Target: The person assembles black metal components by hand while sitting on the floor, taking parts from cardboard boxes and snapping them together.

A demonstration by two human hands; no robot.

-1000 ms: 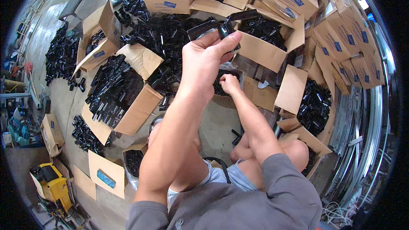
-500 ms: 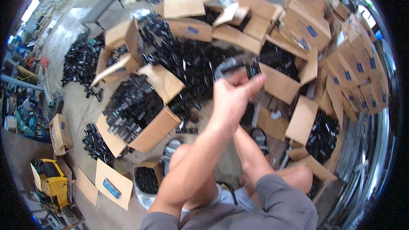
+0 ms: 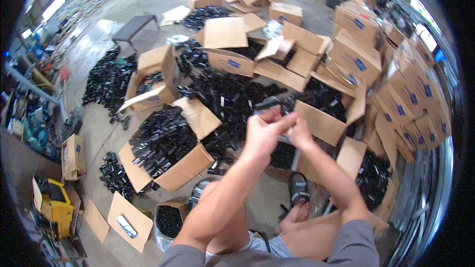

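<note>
My left hand (image 3: 263,132) is closed round a glossy black plastic piece (image 3: 266,104), which sticks out past its fingers. Right beside it, my right hand (image 3: 300,132) has its fingers curled together, touching the left fingertips. Whatever those right fingers grip is too blurred to make out. Beyond both hands spreads a large heap of similar black pieces (image 3: 225,100). A carton flap (image 3: 319,123) stands just right of my right hand, and a small container of fine black parts (image 3: 283,156) sits below the hands.
An open carton full of black pieces (image 3: 166,141) stands at left, with a bagged box of small parts (image 3: 169,220) by my left knee. Closed cartons (image 3: 410,100) are stacked at right beside long metal bars (image 3: 429,193). A dark bench (image 3: 134,28) stands farther back.
My right hand, formerly hidden behind the left, now shows beside it. The left hand has come slightly lower and nearer. The view has tilted up, showing more floor at the back.
</note>
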